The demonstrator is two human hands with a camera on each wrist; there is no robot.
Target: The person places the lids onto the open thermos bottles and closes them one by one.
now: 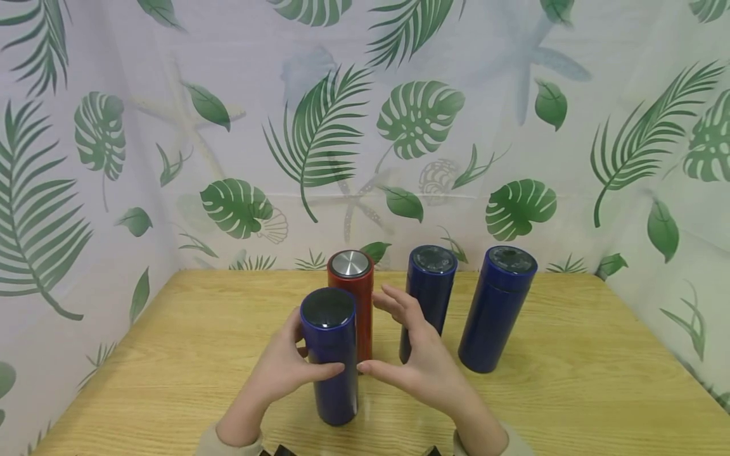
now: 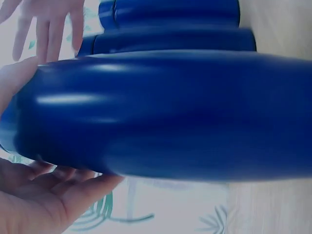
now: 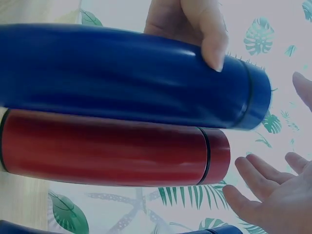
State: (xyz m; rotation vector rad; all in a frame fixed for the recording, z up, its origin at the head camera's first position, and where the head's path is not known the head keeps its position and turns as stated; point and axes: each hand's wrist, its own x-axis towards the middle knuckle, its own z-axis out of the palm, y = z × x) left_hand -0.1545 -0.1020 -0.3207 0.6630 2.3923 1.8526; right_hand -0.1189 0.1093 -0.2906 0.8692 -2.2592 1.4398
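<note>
My left hand (image 1: 291, 364) grips a blue thermos bottle (image 1: 335, 380) from its left side, thumb across the front and fingers behind. The bottle is upright, with a dark glossy lid. To its right my right hand (image 1: 419, 358) is held with fingers spread and thumb out, holding nothing; in the right wrist view its fingers (image 3: 263, 180) stay apart from the bottles. Just behind the gripped bottle stands a red thermos bottle (image 1: 364, 310) with a silver lid, partly hidden by it.
Two more blue thermos bottles stand to the right, one (image 1: 431, 297) partly behind my right hand and another (image 1: 496, 316) farther right. All are on a wooden table (image 1: 199, 329). A leaf-patterned cloth (image 1: 445, 57) hangs behind and along the sides.
</note>
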